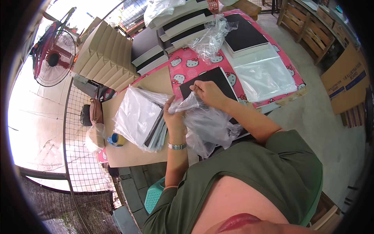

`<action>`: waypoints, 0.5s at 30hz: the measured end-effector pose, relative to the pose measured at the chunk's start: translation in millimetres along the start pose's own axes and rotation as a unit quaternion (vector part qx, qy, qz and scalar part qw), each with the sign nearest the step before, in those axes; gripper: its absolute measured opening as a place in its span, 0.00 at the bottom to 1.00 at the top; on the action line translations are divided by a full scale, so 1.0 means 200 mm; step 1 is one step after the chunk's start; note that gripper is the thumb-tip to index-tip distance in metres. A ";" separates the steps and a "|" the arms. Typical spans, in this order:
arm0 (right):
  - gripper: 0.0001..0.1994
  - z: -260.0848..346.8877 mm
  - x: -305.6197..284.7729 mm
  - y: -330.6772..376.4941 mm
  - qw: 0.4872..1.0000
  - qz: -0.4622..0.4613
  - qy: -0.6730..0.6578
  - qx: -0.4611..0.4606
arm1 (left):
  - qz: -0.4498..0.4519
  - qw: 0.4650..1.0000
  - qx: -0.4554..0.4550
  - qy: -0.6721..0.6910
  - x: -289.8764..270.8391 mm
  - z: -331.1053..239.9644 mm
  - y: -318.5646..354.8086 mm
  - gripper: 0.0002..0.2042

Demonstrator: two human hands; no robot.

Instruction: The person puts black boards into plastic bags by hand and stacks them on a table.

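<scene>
- Head view: the left hand [174,117] pinches the mouth of a clear plastic bag [206,124], fingers closed on the film, a metal watch [177,146] on its wrist.
- The right hand [208,93] grips the same bag's upper edge, fingers curled shut on the plastic, just above a black board [210,80] that lies on the pink patterned cloth [183,70].
- The bag bunches between the two hands and down toward the person's lap; part of the black board seems to sit under or inside it, though I cannot tell how far in it is.
- Left of the hands, a pile of already bagged boards [140,117] rests on the brown table [128,154], which I judge to be finished pieces.
- Further up, stacks of bare grey and black boards [171,31] and a fanned row of tan boards [105,54] look unwrapped, so much appears left.
- A flat heap of empty clear bags [265,76] lies to the right on the cloth, with a crumpled one [212,37] above it.
- A standing fan [54,58] is at far left.
</scene>
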State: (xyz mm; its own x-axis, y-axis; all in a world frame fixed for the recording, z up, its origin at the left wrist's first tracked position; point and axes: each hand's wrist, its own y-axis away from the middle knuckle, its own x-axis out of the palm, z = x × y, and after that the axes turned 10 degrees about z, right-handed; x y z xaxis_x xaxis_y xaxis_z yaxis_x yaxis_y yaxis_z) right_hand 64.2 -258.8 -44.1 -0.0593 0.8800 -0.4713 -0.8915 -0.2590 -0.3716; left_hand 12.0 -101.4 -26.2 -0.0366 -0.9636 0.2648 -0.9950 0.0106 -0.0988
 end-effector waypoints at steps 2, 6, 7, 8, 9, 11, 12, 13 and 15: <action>0.12 -0.02 -0.01 -0.05 0.991 -0.071 0.016 -0.112 | 0.008 1.000 -0.014 -0.020 0.02 0.06 0.01 0.22; 0.12 -0.02 -0.04 -0.12 0.969 -0.063 -0.231 0.054 | 0.009 0.993 -0.070 0.093 0.11 0.03 0.07 0.17; 0.10 -0.02 -0.05 -0.11 0.953 -0.015 -0.275 0.130 | 0.014 0.995 -0.064 0.078 0.07 0.08 0.06 0.19; 0.10 0.04 -0.05 -0.09 0.924 0.027 -0.351 0.149 | 0.025 0.995 -0.075 0.067 -0.01 0.13 0.05 0.18; 0.10 0.10 -0.05 -0.06 0.888 0.065 -0.424 0.167 | 0.039 0.994 -0.086 0.055 -0.08 0.15 0.04 0.17; 0.08 0.10 -0.03 0.03 0.857 0.180 -0.455 0.163 | 0.073 0.984 -0.121 0.106 -0.15 0.12 0.01 0.17; 0.08 0.12 -0.04 0.10 0.846 0.296 -0.425 0.126 | 0.088 0.972 -0.143 0.166 -0.17 0.05 0.01 0.17; 0.08 0.14 -0.07 0.15 0.822 0.407 -0.388 0.088 | 0.102 0.955 -0.164 0.226 -0.19 0.00 0.01 0.18; 0.07 0.14 -0.22 0.20 0.820 0.485 -0.305 -0.004 | 0.046 0.948 -0.189 0.251 -0.23 -0.06 0.05 0.17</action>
State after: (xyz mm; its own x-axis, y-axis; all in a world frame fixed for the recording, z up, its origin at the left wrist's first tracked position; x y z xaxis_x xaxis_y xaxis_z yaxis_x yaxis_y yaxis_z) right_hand 19.4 -297.4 -15.5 -0.9541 0.2930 -0.0622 -0.2891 -0.9551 -0.0648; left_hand 2.3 -53.7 -27.3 -0.0703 -0.7067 0.7040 -0.9438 0.2756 0.1825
